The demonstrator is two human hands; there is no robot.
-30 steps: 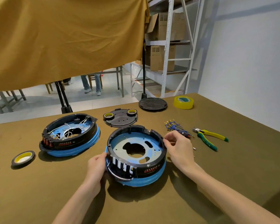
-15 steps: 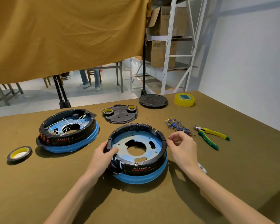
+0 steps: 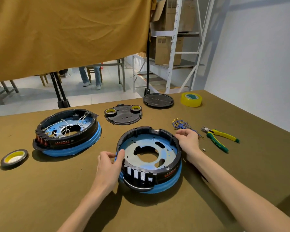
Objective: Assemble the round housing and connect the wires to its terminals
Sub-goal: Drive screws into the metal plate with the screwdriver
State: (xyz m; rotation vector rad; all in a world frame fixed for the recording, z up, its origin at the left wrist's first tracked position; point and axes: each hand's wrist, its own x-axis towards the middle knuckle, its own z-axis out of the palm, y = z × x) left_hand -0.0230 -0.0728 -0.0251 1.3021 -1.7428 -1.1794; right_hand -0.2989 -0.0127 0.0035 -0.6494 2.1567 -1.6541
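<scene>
Both hands are on the round housing (image 3: 149,158), which sits on the surface (image 3: 40,198) front and centre. Left hand (image 3: 110,166) grips the near-left rim, thumb hooked over the black wall, fingers curled vs. the outside. Right hand (image 3: 188,142) is at the far-right rim w/ fingers curled; it looks to pinch the wall edge, but what's under the fingertips can't be made out.

Step in hand, by judgement: orienting the housing before wiring, i.e. getting the slotted terminal bay (image 3: 138,175) to face the worker. It now points toward the near edge, so the turn looks about right.

To do it well:
- Keep the blue base ring (image 3: 167,185) flat on the surface while turning; lifting one side risks the inner plate (image 3: 149,151) shifting.
- Grip the wall only, no fingers in the terminal slots.
- One hand should steady the housing while the other reaches for the wire bundle (image 3: 180,124), lying just beyond the right hand.
- Pliers (image 3: 219,138) lie further right, handy for seating connectors.
- Second housing (image 3: 67,131), to the left, is already wired w/ white leads; worth using as ref. for routing.

Wires are not yet in the front housing, so the task looks early on.
</scene>
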